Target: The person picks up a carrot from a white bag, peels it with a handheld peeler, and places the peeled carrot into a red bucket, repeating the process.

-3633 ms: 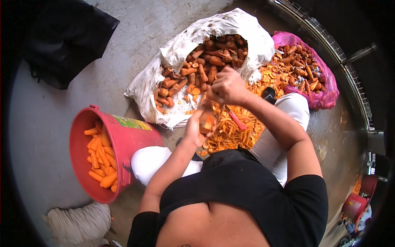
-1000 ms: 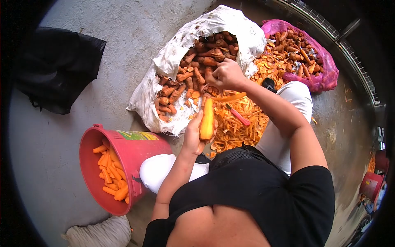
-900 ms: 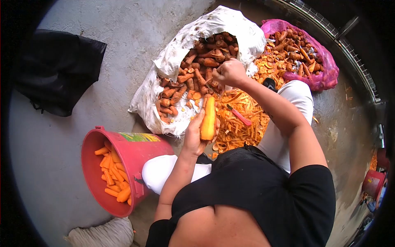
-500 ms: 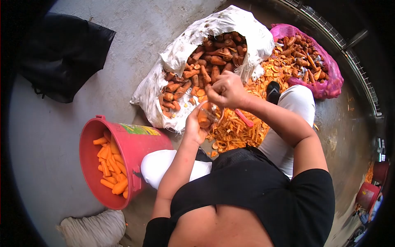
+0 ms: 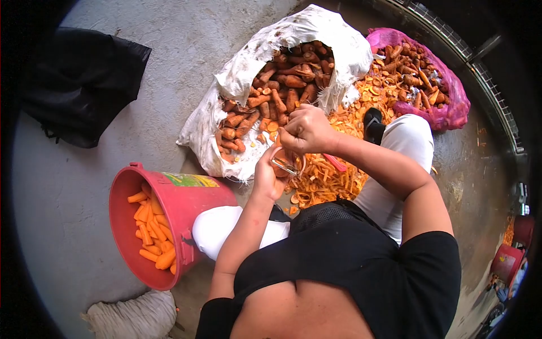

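My left hand [image 5: 267, 177] is closed around a carrot [image 5: 279, 155], most of which its fingers and the peeler hide. Just above and to the right, my right hand [image 5: 307, 129] is a fist on a peeler [image 5: 287, 167]. The peeler's metal blade lies across the carrot, and its handle is hidden in the fist. Below both hands is a heap of orange peelings [image 5: 327, 179], with a pinkish-red strip [image 5: 335, 163] lying on it. Beyond them, unpeeled carrots [image 5: 293, 82] fill an opened white sack [image 5: 226, 85].
At the left, a red bucket [image 5: 212, 195] leans toward me with peeled carrots [image 5: 152, 229] inside. A pink mesh sack [image 5: 451, 116] of carrots stands at the back right. Black cloth [image 5: 84, 82] and a pale sack [image 5: 132, 313] lie on the floor. Red containers [image 5: 506, 263] stand far right.
My right fist has moved slightly down and left, toward my left hand. The peeler blade has turned and now shows clearly across the carrot. My left hand has barely moved.
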Motion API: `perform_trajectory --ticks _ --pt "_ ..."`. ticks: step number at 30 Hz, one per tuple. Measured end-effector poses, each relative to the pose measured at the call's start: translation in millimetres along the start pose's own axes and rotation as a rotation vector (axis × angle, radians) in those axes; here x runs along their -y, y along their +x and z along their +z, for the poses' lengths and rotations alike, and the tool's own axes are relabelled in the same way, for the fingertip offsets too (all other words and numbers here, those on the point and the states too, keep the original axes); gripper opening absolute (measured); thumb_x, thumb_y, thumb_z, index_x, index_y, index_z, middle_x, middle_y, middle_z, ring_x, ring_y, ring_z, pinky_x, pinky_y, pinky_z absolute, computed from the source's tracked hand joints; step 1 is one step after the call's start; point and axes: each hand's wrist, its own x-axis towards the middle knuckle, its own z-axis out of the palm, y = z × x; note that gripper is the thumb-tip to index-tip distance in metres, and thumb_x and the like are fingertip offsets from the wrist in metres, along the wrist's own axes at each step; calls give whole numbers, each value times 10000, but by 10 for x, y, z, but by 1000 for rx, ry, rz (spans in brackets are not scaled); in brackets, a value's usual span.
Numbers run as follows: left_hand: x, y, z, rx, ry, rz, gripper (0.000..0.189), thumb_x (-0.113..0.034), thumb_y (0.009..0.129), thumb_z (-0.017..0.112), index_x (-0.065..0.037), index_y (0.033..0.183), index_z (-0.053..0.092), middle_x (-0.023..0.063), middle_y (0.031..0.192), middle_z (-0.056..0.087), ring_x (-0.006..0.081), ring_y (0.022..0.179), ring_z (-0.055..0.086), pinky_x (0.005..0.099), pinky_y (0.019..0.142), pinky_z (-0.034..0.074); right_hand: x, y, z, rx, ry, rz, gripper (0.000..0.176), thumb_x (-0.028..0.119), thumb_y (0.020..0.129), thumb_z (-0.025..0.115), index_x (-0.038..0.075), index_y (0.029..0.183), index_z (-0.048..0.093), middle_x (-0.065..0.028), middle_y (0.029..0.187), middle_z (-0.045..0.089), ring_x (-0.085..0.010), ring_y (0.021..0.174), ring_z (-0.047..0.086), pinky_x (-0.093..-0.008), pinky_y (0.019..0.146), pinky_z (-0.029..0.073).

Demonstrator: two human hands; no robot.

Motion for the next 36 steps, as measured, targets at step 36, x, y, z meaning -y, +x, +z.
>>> perform_trajectory --ticks 36 --pt "-25 27 -36 -118 -21 -46 336 -315 986 317 -84 1075 544 67 894 616 186 770 603 309 636 484 0 14 56 -7 -130 -61 326 157 735 614 107 431 508 -18 467 525 -203 479 497 -343 515 354"
